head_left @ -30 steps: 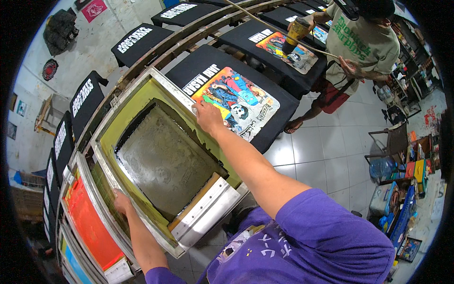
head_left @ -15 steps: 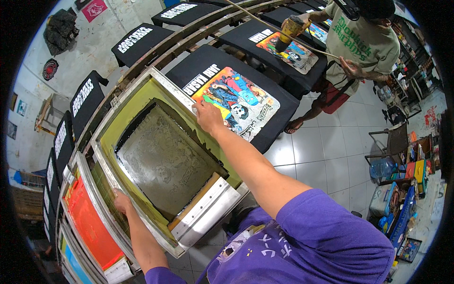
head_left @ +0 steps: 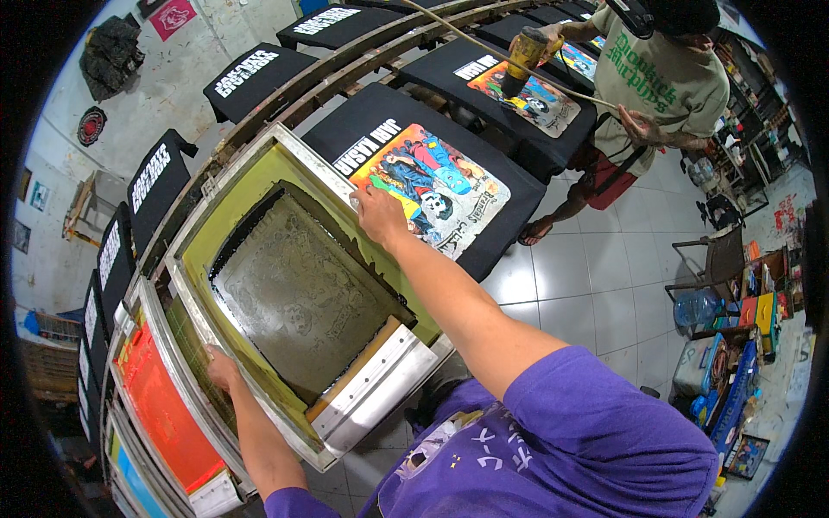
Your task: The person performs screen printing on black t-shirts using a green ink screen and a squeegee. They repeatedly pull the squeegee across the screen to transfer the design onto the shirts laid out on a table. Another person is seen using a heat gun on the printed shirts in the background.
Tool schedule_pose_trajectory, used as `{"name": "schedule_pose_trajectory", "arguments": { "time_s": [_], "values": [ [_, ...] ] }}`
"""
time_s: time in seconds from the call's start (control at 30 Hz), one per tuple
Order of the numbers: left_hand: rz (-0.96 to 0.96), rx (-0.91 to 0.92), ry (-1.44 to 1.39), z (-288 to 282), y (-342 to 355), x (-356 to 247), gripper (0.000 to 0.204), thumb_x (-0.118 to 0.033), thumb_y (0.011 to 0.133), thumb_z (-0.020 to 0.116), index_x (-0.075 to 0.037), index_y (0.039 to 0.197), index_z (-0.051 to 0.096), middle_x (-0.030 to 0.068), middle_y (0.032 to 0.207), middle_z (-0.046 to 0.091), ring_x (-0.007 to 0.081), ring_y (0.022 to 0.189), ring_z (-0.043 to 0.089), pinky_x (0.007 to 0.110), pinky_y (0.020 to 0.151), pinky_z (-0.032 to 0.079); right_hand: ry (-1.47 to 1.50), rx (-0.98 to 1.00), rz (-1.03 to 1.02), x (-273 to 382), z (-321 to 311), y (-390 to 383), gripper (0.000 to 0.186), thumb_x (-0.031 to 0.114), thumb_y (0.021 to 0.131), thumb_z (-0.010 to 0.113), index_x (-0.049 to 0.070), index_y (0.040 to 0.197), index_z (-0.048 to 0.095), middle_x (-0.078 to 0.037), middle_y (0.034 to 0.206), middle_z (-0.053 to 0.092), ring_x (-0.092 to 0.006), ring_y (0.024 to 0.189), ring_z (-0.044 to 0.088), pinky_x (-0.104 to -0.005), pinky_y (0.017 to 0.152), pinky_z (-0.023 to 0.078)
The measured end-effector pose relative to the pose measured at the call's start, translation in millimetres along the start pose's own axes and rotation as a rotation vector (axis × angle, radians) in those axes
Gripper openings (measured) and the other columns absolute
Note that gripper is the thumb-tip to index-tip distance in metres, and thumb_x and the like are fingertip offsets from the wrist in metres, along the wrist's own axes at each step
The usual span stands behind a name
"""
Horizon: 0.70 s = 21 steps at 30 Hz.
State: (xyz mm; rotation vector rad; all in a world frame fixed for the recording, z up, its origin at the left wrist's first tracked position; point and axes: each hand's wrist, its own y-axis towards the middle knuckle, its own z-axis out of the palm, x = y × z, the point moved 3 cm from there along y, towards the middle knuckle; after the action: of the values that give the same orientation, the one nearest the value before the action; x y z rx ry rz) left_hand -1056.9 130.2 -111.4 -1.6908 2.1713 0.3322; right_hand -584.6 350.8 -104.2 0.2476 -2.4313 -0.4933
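A screen printing frame in silver metal lies in front of me, its yellow-green mesh carrying a wide patch of dark wet ink. Across its near end sits a silver bar with bolts, a tan strip along its upper edge. My right hand grips the frame's right side, fingers curled at the rim. On the left side, my left hand is closed on the frame's edge; its fingertips are partly hidden. Just right of the frame, a black shirt with a colourful print lies flat on a board.
Several boards with black shirts curve along a metal rail. Other frames, one with red ink, stand close at left. A co-worker holds a yellow heat gun over another printed shirt. A chair stands right.
Both my hands and the frame stay nearly still. The co-worker's heat gun has shifted slightly over the shirt.
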Motion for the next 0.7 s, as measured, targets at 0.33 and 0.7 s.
{"name": "schedule_pose_trajectory", "arguments": {
  "time_s": [0.33,0.7],
  "values": [
    [0.046,-0.010,-0.001,8.2,7.2,2.8,0.090,-0.069,0.096,0.035,0.014,0.108,0.069,0.0344,0.113,0.066,0.0479,0.110,0.062,0.054,0.098,0.046,0.000,0.035,0.020,-3.2,0.1,0.7,0.020,0.014,0.089,0.055,0.014,0.104,0.069,-0.012,0.099,0.067,-0.0310,0.099,0.066,-0.0455,0.081,0.055],
    [0.074,-0.022,-0.001,10.0,10.8,4.5,0.091,-0.070,0.095,0.035,0.013,0.108,0.070,0.0340,0.113,0.066,0.0478,0.110,0.062,0.053,0.098,0.046,0.050,0.089,0.071,-3.9,0.8,1.4,0.021,0.015,0.091,0.058,0.014,0.109,0.068,-0.015,0.104,0.067,-0.0337,0.104,0.064,-0.0473,0.089,0.051]
  ]
}}
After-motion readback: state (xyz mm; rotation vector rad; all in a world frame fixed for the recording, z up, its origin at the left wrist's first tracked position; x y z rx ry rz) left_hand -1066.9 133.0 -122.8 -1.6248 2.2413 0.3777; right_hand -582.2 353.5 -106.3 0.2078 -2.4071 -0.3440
